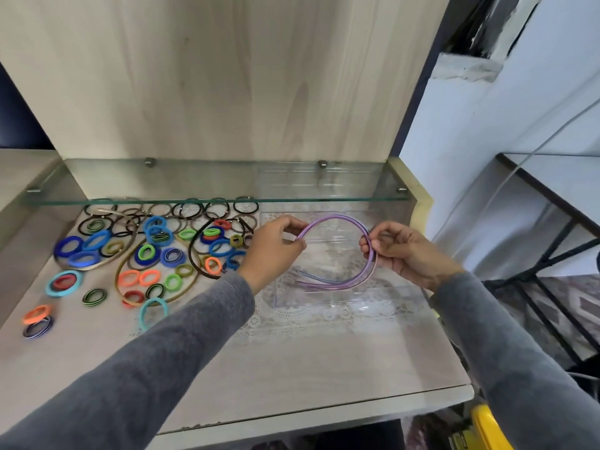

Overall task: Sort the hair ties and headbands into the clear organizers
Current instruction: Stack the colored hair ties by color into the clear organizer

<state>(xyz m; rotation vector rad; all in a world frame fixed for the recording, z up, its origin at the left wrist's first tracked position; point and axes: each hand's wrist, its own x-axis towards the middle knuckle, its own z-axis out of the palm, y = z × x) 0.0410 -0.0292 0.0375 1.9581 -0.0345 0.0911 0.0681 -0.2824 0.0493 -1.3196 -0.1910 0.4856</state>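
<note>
Both hands hold a small bunch of thin purple headbands (334,219) over a clear organizer (344,300) on the right of the shelf. My left hand (276,245) pinches the bunch's left side. My right hand (399,251) grips its right side. The headband tips point down-left inside the organizer. Several colourful hair ties (152,254) and dark or olive headbands (194,254) lie scattered on the shelf to the left.
A glass shelf (214,196) runs across just above the work surface, with a wooden back panel behind it. A lace mat (292,323) lies under the organizer. The wooden shelf's front edge (324,414) is near me. A dark metal table frame (552,254) stands at right.
</note>
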